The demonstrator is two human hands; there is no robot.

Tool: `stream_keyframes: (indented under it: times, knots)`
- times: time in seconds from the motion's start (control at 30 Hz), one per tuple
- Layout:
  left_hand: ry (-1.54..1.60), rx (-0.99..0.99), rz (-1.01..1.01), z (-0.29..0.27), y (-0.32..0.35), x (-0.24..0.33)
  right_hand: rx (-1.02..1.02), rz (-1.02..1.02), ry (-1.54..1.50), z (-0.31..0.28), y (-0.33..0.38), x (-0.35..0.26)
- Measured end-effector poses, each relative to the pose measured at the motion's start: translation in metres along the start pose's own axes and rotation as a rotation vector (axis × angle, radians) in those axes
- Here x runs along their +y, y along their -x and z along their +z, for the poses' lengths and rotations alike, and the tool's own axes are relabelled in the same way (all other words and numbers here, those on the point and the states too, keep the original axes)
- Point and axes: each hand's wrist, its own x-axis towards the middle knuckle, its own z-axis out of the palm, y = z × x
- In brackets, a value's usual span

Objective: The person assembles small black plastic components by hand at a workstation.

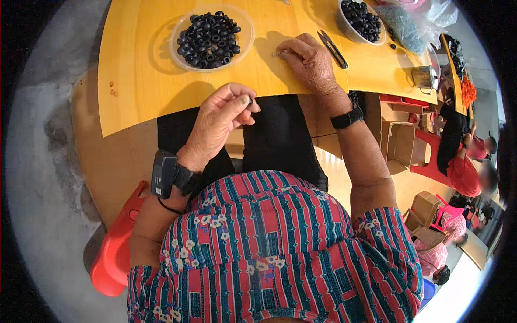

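My left hand is raised in front of the table's near edge, over my lap. Its thumb and fingers pinch a small black ring-like bead. Resting on the yellow table, my right hand has its fingertips drawn together at the tabletop. A tiny pale thing shows at those fingertips, too small to name. Beyond my left hand stands a clear round bowl of similar black beads. Black thread snips lie just right of my right hand.
A second bowl of black beads stands at the far right, near plastic bags and a metal cup. Below are cardboard boxes. A red chair is at my left; other people sit at the right.
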Motion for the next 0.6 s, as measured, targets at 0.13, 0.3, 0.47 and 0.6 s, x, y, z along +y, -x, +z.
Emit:
stream_keyframes:
  times: [0.13, 0.3, 0.47, 0.6]
  knots:
    - [-0.107, 0.039, 0.025, 0.01, -0.016, 0.007, -0.013, 0.052, -0.045, -0.004, -0.004, -0.006]
    - [-0.239, 0.086, 0.038, 0.009, -0.015, 0.011, -0.003, -0.023, 0.018, 0.01, -0.004, -0.021]
    - [-0.241, 0.124, 0.061, 0.011, -0.02, 0.012, 0.0, -0.059, 0.065, 0.015, -0.008, -0.026]
    - [-0.139, 0.145, 0.083, 0.005, -0.029, 0.011, 0.051, -0.068, 0.159, 0.015, -0.007, -0.032]
